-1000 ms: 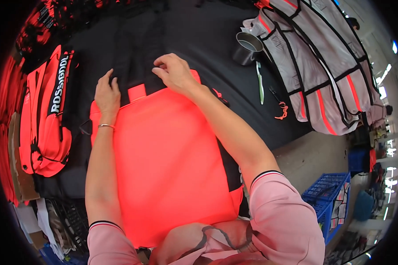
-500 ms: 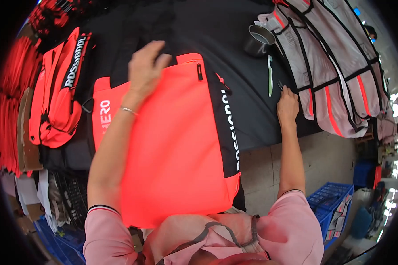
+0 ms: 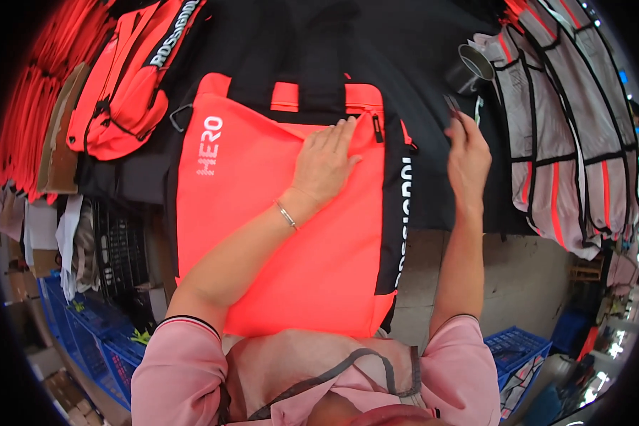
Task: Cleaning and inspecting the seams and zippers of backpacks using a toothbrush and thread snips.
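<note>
A large bright coral-red and black bag (image 3: 284, 263) lies before me, its lower end against my body. My left hand (image 3: 323, 163) rests on its front panel near the upper edge, fingers stretched out beside a short black zipper pull (image 3: 378, 128). The panel's upper edge is creased there. Off the bag's right side, my right hand (image 3: 468, 156) is raised over the black table cover and grips small thread snips (image 3: 453, 106), whose two thin blades point away from me. Their handles are hidden in my fingers.
A grey metal cup (image 3: 468, 71) and a partly hidden white-green slim tool (image 3: 478, 110) are beyond my right hand. Grey bags with black trim (image 3: 561, 142) lie at right. Another red bag (image 3: 124, 92) and stacked red pieces (image 3: 32, 121) are at left. A blue crate (image 3: 518, 348) stands below.
My left hand has come down from the bag's top edge onto its front panel. My right hand has lifted the snips off the table. The view has shifted.
</note>
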`<state>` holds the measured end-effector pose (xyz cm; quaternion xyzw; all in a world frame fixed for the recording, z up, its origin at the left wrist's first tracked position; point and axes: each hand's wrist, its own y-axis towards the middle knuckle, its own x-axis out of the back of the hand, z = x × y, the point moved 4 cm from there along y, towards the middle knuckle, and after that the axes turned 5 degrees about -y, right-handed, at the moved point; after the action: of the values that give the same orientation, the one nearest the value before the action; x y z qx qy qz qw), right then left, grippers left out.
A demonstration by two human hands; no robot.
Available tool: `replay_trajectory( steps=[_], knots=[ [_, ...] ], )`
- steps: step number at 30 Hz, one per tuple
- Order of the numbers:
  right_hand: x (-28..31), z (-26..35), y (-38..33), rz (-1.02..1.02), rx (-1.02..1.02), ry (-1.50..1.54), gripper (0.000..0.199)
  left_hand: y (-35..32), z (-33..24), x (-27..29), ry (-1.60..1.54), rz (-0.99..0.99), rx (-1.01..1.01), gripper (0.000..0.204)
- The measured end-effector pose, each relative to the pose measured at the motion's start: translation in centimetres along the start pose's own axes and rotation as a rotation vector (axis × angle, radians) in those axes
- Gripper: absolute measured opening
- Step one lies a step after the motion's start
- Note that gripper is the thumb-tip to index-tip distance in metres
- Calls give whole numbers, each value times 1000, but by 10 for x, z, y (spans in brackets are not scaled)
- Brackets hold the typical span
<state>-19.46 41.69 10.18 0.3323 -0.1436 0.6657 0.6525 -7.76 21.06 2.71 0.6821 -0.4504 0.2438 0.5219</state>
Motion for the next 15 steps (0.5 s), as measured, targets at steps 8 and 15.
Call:
replay_trajectory(
  steps=[8, 15],
  knots=[
    [-116, 18, 35, 216, 301, -130, 44, -9, -15, 2, -69, -26, 28, 63],
    [-113, 1, 20, 212, 190, 98, 42, -4, -2, 11, -302, -109, 143, 33]
  ],
)
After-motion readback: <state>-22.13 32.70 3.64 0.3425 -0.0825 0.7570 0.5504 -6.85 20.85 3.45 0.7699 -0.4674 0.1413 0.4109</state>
